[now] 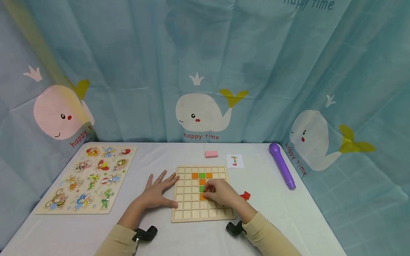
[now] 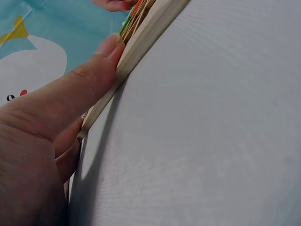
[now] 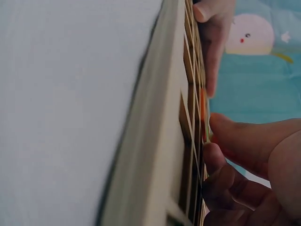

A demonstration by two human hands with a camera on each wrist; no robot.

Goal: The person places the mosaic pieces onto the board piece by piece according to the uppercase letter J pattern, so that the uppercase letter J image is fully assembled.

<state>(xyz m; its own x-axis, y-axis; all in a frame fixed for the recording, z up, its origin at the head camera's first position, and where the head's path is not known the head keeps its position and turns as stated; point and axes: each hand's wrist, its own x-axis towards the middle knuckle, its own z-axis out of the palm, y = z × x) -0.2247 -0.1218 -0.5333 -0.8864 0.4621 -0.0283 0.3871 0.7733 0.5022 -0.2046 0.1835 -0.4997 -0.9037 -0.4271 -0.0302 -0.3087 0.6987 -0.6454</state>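
My left hand [image 1: 157, 195], fingers spread, rests against the left edge of a square wooden grid board [image 1: 187, 214]. In the left wrist view its thumb [image 2: 101, 59] presses on the rim. My right hand [image 1: 219, 193] is over the board, its thumb and forefinger tips close together at a green tile [image 1: 201, 188] and the orange tile [image 1: 202, 196] below it. Those fingers [image 3: 225, 125] partly cover both tiles, and whether they pinch one is unclear. Above lies a row of an orange, a green [image 1: 201, 175] and an orange tile, with another orange tile [image 1: 202, 182] beneath its middle.
Red tiles [image 1: 246, 195] lie right of the board, partly behind my right wrist. Behind it are a pink block [image 1: 211, 154] and a pattern card [image 1: 235, 161]. A purple microphone-shaped stick [image 1: 282, 166] lies at the right, an insect puzzle board [image 1: 86, 179] at the left.
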